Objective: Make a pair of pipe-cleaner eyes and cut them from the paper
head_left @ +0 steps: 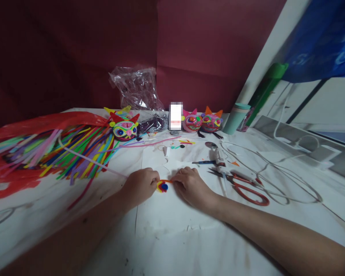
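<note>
Your left hand [142,187] pinches a small yellow-red-blue fuzzy coil [164,187]. Your right hand [194,188] pinches a thin orange fuzzy strip [166,181] rightward.

Slants bare left forearm [103,216] in from the lower left and bare right forearm [255,222] in from the lower right. Holds left grip [142,185] and right grip [193,188] close together but apart, with backs turned up, fingers [153,175] curled inward and pinched at the facing ends.
</note>
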Demonstrator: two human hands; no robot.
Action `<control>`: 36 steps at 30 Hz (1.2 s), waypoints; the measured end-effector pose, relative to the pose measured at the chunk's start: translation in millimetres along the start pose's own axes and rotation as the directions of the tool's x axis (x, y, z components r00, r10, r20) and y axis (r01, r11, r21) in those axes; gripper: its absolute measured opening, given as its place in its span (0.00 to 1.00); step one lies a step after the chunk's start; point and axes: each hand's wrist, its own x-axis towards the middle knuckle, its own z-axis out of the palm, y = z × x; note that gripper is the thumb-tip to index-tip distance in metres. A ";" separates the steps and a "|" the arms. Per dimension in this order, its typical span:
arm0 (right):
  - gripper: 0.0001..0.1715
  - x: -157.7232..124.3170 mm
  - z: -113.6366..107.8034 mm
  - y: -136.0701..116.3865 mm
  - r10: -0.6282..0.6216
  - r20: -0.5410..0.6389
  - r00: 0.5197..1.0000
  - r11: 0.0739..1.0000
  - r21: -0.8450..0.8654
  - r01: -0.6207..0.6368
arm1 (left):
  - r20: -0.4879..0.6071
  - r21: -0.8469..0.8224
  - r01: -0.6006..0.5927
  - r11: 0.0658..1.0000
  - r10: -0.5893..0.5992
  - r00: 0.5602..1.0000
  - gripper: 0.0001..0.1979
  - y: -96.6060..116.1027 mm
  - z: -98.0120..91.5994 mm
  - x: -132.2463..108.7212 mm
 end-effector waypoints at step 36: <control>0.12 -12.0 -5.5 -3.3 -0.311 0.026 0.950 0.920 -0.241 0.308 | 0.011 0.011 -0.003 1.000 0.003 1.000 0.12 -3.3 1.6 -0.2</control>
